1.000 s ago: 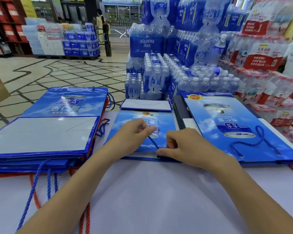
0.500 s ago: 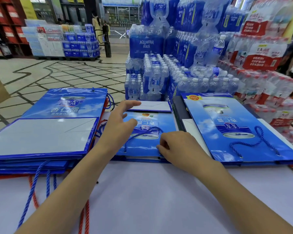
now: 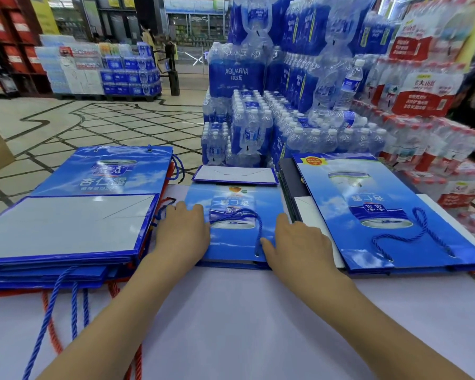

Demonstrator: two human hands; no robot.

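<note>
Now, the flat blue gift bag (image 3: 235, 242) lies on the white table (image 3: 244, 319) between the left stack of bags (image 3: 66, 223) and the right stack of bags (image 3: 381, 193), with its cord handle (image 3: 254, 218) looped across the face. Your left hand (image 3: 183, 237) and right hand (image 3: 299, 245) rest on its left and right edges, fingers straight and close together, pinching nothing. Press evenly outward from both sides to flatten the creases, and keep the cord clear of your palms. A second ago your left hand pinched the cord and your right hand was curled; both now lie flat.
</note>
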